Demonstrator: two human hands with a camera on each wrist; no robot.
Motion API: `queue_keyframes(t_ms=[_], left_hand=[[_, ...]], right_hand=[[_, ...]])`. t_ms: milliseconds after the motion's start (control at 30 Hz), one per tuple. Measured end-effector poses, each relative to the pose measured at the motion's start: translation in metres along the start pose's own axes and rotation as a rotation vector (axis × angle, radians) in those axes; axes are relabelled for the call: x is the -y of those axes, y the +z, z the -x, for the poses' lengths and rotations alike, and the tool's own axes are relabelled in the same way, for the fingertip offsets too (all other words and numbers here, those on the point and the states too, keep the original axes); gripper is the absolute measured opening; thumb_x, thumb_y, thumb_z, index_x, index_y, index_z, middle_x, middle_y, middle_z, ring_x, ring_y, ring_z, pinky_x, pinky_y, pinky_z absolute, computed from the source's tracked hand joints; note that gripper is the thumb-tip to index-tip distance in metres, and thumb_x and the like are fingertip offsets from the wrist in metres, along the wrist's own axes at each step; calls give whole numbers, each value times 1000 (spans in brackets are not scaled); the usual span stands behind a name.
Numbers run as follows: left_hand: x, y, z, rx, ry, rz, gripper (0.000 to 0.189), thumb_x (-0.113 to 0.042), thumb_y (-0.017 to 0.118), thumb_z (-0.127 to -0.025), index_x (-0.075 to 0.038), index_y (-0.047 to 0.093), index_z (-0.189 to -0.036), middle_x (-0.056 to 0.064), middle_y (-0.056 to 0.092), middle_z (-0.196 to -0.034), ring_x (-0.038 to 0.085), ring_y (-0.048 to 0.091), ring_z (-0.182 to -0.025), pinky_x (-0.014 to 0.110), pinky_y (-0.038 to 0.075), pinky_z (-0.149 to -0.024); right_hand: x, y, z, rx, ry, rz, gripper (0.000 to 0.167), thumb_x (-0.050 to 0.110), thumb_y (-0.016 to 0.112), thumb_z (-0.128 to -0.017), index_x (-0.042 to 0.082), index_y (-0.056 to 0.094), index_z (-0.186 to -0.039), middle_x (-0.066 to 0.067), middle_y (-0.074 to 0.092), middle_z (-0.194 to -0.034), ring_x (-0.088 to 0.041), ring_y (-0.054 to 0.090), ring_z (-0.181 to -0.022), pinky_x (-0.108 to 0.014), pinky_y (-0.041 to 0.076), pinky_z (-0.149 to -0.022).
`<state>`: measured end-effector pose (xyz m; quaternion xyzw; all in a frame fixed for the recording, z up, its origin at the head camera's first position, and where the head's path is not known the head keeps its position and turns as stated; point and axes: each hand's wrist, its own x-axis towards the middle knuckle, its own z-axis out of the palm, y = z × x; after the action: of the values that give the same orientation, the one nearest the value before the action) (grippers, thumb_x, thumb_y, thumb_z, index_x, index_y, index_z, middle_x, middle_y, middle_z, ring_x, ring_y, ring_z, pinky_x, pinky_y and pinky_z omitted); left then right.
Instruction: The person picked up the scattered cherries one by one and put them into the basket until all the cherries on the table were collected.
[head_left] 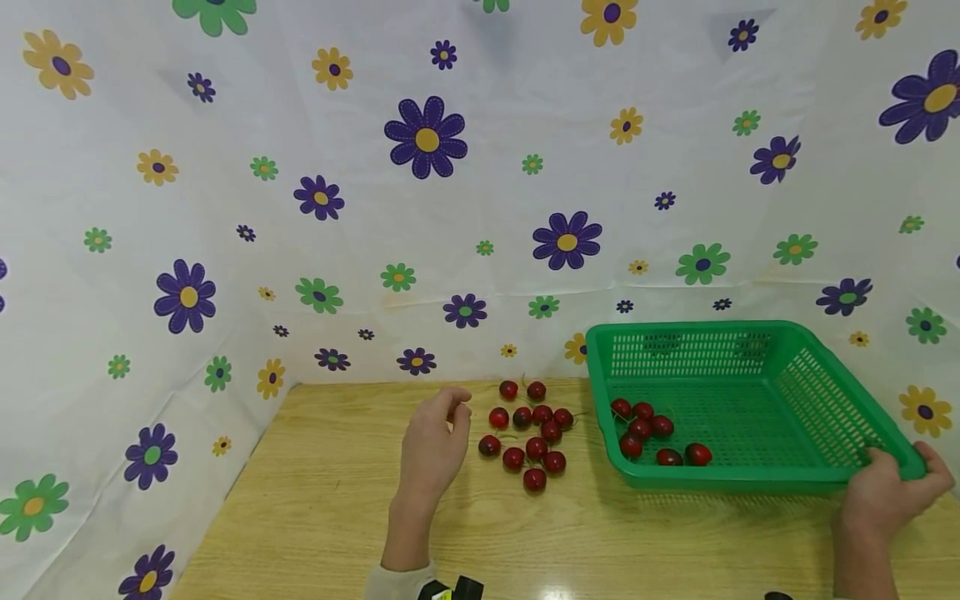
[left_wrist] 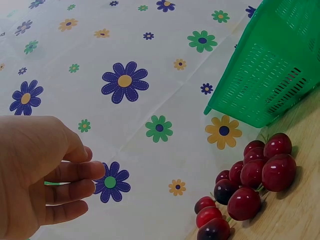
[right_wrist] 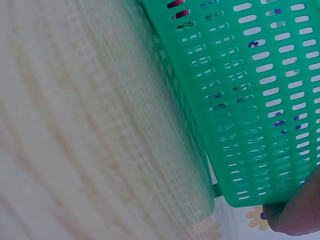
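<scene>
Dark red cherries [head_left: 536, 448] lie loose on the wooden table in the head view, some with stems. Just left of them my left hand [head_left: 438, 442] hovers, its fingers loosely bent with nothing between them; the left wrist view shows the same hand [left_wrist: 55, 175] apart from the fruit. A green plastic basket [head_left: 735, 477] stands at the right, with several cherries [head_left: 641, 428] in its left part. My right hand [head_left: 885, 492] grips the basket's near right corner, thumb over the rim. The right wrist view shows part of this hand [right_wrist: 297, 212] at the slotted basket wall.
A white sheet [head_left: 495, 200] printed with purple, green and yellow flowers hangs behind the table and along its left side. Pale wood of the table [head_left: 322, 483] shows left of my left hand.
</scene>
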<state>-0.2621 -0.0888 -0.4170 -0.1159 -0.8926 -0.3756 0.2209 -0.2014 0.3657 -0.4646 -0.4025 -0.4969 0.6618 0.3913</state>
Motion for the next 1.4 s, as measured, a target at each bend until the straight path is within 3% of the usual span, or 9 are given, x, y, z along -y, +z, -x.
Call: queue_keyframes(t_ms=[833, 1033, 1400], left_hand=[[0, 1, 0, 38, -16, -54, 16, -9, 58, -97, -7, 69, -109, 2, 67, -86, 16, 58, -77, 31, 49, -64], [0, 4, 1, 77, -34, -72, 18, -8, 58, -97, -6, 68, -111, 3, 67, -89, 17, 57, -79, 31, 50, -67], [12, 18, 4, 221, -99, -137, 26, -14, 59, -97, -7, 62, -123, 14, 61, -116, 31, 58, -106, 44, 54, -82]], right_hand=[[0, 1, 1, -8, 9, -45, 50, 4, 41, -100, 26, 31, -143, 9, 26, -146, -2, 32, -126, -6, 26, -95], [-1, 1, 0, -11, 10, -47, 49, 4, 42, -100, 26, 32, -142, 9, 27, -145, -2, 32, -126, -6, 27, -94], [0, 0, 1, -6, 10, -48, 49, 4, 41, -99, 26, 33, -141, 8, 27, -145, -3, 32, -127, -6, 26, -95]])
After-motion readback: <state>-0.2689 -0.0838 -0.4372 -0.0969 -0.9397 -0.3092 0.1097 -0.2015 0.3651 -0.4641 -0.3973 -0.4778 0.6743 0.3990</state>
